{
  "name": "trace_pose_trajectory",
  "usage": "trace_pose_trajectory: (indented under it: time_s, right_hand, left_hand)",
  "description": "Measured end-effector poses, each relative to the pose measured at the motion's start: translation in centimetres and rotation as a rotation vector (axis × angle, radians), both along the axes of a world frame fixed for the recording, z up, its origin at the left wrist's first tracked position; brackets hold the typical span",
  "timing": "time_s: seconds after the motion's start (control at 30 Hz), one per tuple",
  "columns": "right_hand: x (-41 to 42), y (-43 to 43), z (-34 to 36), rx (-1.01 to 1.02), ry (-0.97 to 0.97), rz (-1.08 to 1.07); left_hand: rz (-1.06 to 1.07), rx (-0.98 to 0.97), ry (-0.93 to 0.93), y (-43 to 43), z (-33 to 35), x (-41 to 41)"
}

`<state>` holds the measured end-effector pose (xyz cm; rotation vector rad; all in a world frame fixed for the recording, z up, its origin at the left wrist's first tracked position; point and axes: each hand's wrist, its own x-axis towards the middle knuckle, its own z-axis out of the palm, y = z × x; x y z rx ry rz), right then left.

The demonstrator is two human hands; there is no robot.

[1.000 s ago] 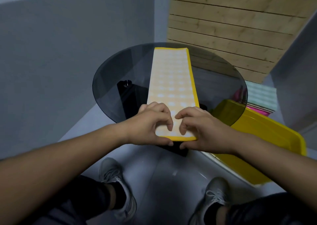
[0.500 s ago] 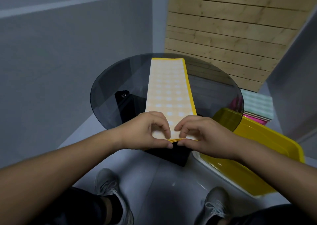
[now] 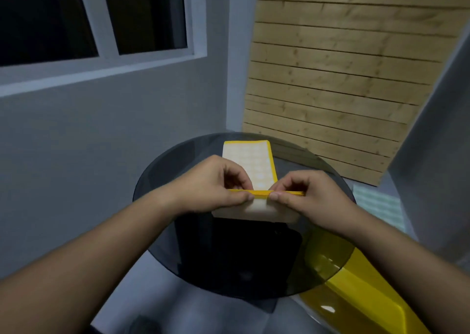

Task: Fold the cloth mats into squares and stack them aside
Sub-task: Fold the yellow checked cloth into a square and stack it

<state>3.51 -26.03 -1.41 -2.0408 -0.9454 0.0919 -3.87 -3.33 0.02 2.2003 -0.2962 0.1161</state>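
Surface: round smoked-glass table top [image 3: 165, 201], dark and see-through.
On it: one cloth mat [image 3: 250, 161], pale check with a yellow border, a narrow strip.
Mat, far part: flat on the glass, its end just short of the far rim.
Mat, near end: raised off the glass and doubled back, pale underside showing, near mid-table.
Under the glass: black base [image 3: 241, 252], probably a pedestal; too dark to be sure.
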Motion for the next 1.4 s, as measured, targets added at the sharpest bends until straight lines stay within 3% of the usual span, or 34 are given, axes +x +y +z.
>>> trace_pose_trajectory:
  time_s: [0.2,0.33,0.53,0.77,1.0,1.2,1.4]
  right_hand:
    - [4.8,0.6,-0.5,0.301,0.365,-0.140]
    - [7.2,0.8,-3.5,0.257,0.576,-0.208]
    - [9.1,1.0,-7.2,-0.107,0.433,-0.289]
    - [10.5,2.3,-8.5,-0.159,0.365,-0.398]
    - [10.7,2.7,-8.8,-0.191,0.356,-0.442]
    - [10.6,3.0,-8.8,-0.217,0.354,-0.460]
    - [10.5,3.0,-8.6,-0.249,0.302,-0.414]
  left_hand:
    - [0.185,-0.095,-0.085,0.7,0.5,6.4]
    - [0.381,-0.130,-0.060,1.5,-1.5,10.5]
    - [0.551,-0.267,0.036,2.3,-5.8,13.4]
    - [0.640,-0.143,0.384,3.1,-7.2,11.8]
    - [0.577,-0.245,0.516,3.2,-8.2,9.2]
    - [0.498,-0.182,0.539,3.4,-8.8,7.7]
    - [0.475,-0.038,0.394,3.1,-9.7,7.5]
